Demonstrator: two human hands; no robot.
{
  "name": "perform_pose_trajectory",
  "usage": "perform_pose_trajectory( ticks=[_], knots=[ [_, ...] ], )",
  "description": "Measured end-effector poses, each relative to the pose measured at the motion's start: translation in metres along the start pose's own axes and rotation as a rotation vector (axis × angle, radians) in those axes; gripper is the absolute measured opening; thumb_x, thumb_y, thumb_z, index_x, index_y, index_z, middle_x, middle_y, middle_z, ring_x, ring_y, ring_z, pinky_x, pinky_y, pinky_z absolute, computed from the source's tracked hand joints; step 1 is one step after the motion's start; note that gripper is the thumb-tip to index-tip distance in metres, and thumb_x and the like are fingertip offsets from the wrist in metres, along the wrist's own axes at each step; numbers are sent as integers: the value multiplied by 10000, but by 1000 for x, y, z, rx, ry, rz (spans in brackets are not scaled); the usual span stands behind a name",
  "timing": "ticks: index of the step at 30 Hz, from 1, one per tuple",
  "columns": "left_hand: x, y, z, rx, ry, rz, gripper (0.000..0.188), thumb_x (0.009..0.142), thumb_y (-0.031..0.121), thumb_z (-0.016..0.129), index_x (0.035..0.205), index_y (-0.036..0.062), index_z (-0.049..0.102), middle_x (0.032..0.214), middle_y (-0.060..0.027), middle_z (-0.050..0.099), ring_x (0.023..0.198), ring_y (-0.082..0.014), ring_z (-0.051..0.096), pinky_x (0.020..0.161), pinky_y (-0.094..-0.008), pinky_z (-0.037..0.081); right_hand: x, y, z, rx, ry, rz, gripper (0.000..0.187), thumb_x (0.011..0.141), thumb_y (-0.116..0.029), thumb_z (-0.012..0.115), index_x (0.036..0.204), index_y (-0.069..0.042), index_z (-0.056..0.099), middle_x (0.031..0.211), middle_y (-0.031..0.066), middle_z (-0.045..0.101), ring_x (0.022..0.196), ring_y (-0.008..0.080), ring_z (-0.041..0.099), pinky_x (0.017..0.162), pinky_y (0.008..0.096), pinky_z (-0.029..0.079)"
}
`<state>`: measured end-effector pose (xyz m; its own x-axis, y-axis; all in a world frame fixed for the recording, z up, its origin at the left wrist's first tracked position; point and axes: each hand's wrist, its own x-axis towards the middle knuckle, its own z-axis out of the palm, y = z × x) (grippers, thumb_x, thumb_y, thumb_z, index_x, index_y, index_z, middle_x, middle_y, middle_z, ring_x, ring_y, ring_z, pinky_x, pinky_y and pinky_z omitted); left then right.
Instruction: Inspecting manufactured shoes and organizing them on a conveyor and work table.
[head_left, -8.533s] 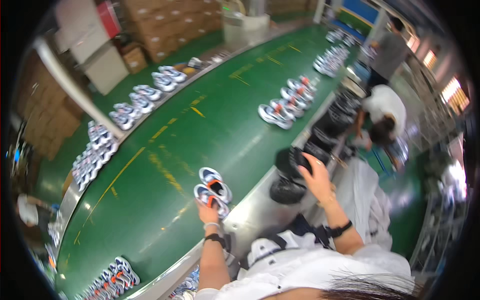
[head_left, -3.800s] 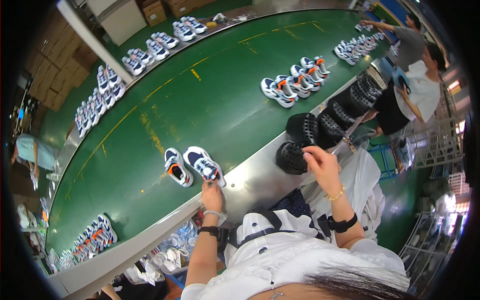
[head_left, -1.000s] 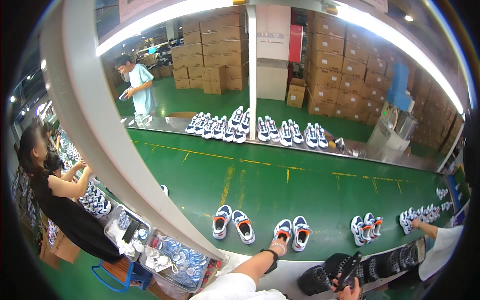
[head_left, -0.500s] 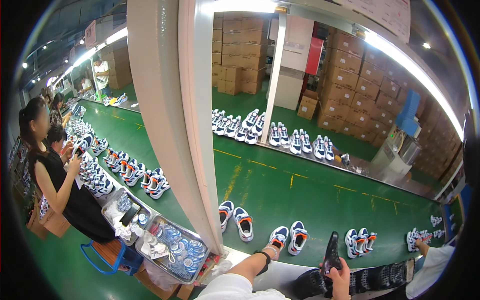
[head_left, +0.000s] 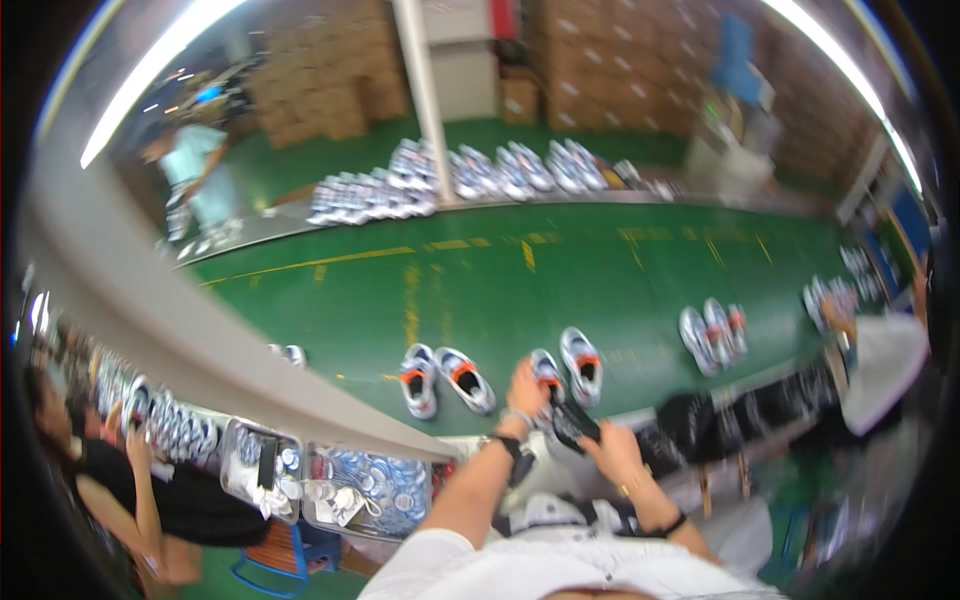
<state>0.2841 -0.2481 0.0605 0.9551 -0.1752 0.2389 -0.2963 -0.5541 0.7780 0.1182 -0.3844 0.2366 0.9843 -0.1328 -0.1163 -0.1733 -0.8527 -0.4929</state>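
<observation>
My left hand [head_left: 524, 392] is closed around the heel end of a white and navy sneaker [head_left: 545, 366] with an orange lining, at the near edge of the green belt. In my right hand [head_left: 617, 455] is a black, foot-shaped shoe last [head_left: 574, 424]. Its far end points toward the sneaker's opening; blur hides whether it reaches inside. The matching sneaker [head_left: 581, 366] stands just to the right. Left of my left hand, another pair has a left shoe [head_left: 419, 381] and a right shoe [head_left: 466, 380], toes pointing away.
More sneakers [head_left: 713, 337] stand farther right, near a co-worker's arm [head_left: 885, 370]. Black lasts [head_left: 740, 425] line the near edge. A metal tray [head_left: 310, 500] of blue-white discs lies left, beyond a pale post [head_left: 230, 330]. Another co-worker [head_left: 120, 480] sits at far left.
My right hand has brought the shoe last leftward to the sneaker at my left hand. The view has turned to the left and down.
</observation>
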Motion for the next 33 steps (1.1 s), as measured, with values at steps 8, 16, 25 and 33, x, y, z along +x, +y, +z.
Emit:
perform_pose_trajectory(
  ticks=[8,16,25,33],
  knots=[
    [18,-2,26,70,-411,-92,396,855,339,550,1034,-6,625,947,-243,632,898,-403,598,789,-463,468,28,36,45,-78,-45,280,354,748,-335,701,809,9,645,815,197,650,790,356,641,695,426,515],
    [16,-4,-3,131,-424,-181,415,850,360,567,994,-21,650,901,-250,641,886,-401,609,782,-432,473,106,31,106,-142,-15,146,373,749,-381,693,794,-11,672,801,182,656,771,320,654,670,407,521],
    [-9,-44,0,52,-323,-151,356,872,343,554,989,10,603,887,-236,627,831,-424,591,721,-458,477,129,15,157,-63,20,187,401,826,-435,581,828,-44,668,788,184,657,762,338,649,675,433,510],
    [-31,-36,23,-14,-266,-154,405,887,218,512,1213,-20,470,1241,-207,499,1134,-373,484,949,-387,405,133,47,200,-105,119,236,316,814,-331,604,831,-16,594,720,176,655,686,334,657,633,422,523]
  ],
)
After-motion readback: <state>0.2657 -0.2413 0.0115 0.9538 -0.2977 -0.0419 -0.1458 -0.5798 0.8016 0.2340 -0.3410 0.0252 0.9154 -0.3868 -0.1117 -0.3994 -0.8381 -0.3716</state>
